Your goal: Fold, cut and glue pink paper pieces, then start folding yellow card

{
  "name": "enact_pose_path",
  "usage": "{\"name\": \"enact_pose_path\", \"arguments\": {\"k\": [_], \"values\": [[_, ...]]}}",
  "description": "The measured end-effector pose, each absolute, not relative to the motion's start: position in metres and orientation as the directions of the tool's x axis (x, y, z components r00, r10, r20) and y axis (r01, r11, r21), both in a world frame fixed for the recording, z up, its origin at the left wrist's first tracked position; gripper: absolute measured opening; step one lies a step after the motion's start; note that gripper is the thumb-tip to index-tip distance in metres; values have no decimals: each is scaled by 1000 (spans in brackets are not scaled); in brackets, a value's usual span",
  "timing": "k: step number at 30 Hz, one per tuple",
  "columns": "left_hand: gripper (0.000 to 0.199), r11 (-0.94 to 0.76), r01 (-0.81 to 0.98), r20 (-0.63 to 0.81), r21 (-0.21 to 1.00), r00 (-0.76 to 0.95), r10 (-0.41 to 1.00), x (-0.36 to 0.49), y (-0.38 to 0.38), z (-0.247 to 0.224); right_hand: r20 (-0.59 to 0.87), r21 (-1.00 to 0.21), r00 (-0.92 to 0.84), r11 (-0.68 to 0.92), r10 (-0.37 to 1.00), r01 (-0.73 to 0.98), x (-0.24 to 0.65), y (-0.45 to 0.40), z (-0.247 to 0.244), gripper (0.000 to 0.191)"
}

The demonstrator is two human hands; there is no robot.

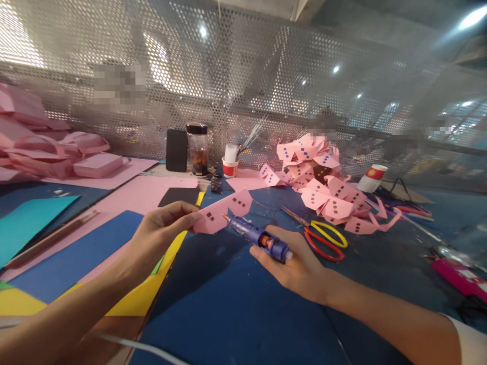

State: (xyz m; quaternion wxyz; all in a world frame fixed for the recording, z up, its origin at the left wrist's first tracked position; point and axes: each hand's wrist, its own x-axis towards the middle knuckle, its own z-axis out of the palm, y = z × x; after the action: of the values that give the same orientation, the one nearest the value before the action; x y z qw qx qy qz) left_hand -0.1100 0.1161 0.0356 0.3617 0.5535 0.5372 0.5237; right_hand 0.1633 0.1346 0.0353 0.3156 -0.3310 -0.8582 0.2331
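Between thumb and fingers, my left hand pinches the left end of a pink paper cutout. Small dark squares mark its face, and a notch is cut in its middle. My right hand is wrapped round a blue hot glue gun. Its nozzle points left, close to the cutout's lower edge; I cannot tell if they touch. Scissors with red and yellow handles lie just beyond my right hand. Farther back rises a pile of similar pink cutouts, some with blue squares.
Coloured sheets, including a blue sheet, cover the left side near folded pink paper pieces. At the back stand a lidded jar, a black phone-like slab and paper cups. A magenta object lies far right.
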Motion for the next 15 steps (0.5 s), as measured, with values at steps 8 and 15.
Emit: {"name": "enact_pose_path", "arguments": {"k": [8,15], "values": [[15,-163,-37,149,986,-258,955,-121,123,34,297,-790,-483,496,824,360,163,137,40,30],[13,-226,-12,207,974,-350,913,-134,130,32,318,-790,-430,487,845,373,168,141,41,30]]}}
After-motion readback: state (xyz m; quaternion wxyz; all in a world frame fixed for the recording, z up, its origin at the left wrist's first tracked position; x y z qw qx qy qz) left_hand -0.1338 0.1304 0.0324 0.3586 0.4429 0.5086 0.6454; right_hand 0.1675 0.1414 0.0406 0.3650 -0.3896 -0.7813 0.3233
